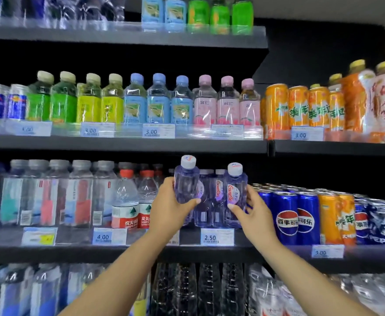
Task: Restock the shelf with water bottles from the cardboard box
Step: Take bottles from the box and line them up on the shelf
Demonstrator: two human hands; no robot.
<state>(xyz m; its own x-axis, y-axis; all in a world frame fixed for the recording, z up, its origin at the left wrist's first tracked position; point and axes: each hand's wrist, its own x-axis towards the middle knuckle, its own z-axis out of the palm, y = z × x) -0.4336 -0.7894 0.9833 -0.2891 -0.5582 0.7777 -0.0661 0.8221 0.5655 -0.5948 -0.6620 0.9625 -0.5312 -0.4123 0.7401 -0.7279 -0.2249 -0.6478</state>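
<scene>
My left hand (171, 204) grips a purple-tinted water bottle (185, 179) with a white cap, held tilted slightly left in front of the third shelf. My right hand (253, 209) grips a second bottle of the same kind (235, 185), upright at the right end of the same slot. Between the two stand matching purple bottles (207, 201) on the shelf (209, 250), above the 2.50 price tag (217, 236). The cardboard box is out of view.
Red-capped water bottles (125, 199) stand just left of the slot, blue cola cans (286, 216) just right. The shelf above (123, 143) carries green, blue and pink bottles. Packed bottles fill the lowest shelf.
</scene>
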